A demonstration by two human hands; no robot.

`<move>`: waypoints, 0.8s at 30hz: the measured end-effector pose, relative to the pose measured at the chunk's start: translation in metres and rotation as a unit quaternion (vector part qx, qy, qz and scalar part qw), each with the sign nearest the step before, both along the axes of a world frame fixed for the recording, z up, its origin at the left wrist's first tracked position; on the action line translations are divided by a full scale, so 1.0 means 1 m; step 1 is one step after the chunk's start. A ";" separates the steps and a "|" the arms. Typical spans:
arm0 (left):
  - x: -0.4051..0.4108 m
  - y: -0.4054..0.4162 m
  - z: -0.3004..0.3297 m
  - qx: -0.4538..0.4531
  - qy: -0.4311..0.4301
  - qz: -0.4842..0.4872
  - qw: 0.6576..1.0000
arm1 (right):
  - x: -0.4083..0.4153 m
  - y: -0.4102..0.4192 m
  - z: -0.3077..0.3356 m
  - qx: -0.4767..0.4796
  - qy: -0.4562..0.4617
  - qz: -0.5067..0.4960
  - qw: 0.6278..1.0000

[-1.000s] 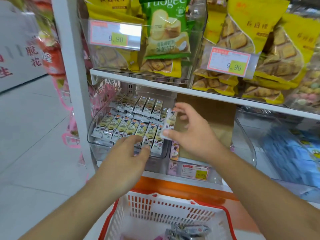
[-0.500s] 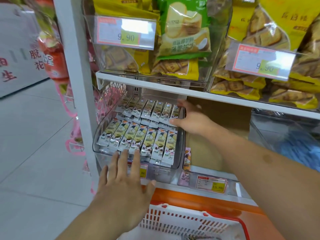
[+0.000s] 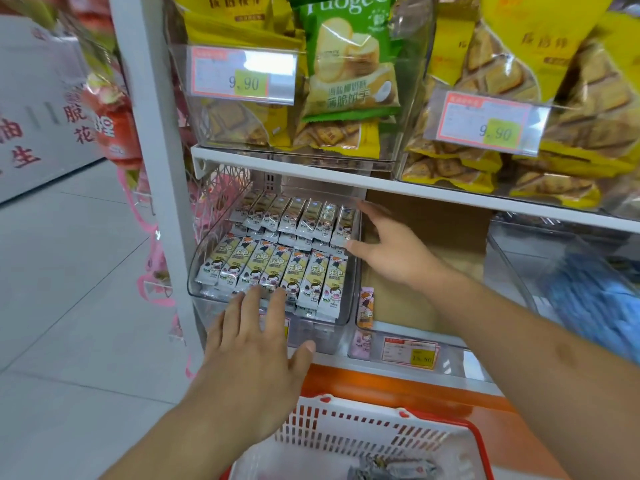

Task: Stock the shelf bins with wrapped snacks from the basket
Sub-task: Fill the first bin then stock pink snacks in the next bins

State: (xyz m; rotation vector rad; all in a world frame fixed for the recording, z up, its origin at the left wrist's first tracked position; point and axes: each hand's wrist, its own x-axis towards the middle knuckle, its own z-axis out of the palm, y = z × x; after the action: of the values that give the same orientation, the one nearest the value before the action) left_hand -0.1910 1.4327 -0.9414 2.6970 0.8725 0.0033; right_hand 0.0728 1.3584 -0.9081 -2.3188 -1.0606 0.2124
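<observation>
The left hand (image 3: 254, 344) lies flat with straight, spread fingers against the front wall of the clear shelf bin (image 3: 207, 299), its fingertips at the near ends of the front packets, and it holds nothing. The right hand (image 3: 391, 252) is open too, fingers relaxed, at the right edge of the bin beside the back row; it grips nothing. The wrapped snack bars (image 3: 277, 268) lie in 2 neat rows inside the bin. Below, the red-rimmed white basket (image 3: 363, 434) holds a few wrapped snacks (image 3: 388, 469) at the bottom.
</observation>
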 end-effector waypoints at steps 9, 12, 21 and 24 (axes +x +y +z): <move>-0.017 -0.048 -0.024 -0.099 -0.075 -0.075 0.989 | -0.110 -0.130 -0.040 0.070 0.036 0.095 0.992; -0.024 -0.049 -0.071 -0.128 -0.028 -0.059 0.990 | -0.126 -0.157 -0.089 -0.016 0.111 0.100 0.989; -0.071 -0.033 -0.204 -0.219 0.142 0.135 0.956 | -0.105 -0.217 -0.285 -0.305 0.273 0.007 0.913; -0.067 -0.038 -0.220 -0.214 0.131 0.150 0.956 | -0.103 -0.223 -0.313 -0.278 0.242 -0.034 0.929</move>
State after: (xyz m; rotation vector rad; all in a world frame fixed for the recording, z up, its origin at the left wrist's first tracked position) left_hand -0.2584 1.3947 -1.1611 2.1716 1.1969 -0.4336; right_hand -0.0298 1.1355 -1.2207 -2.5663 -0.7229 1.1207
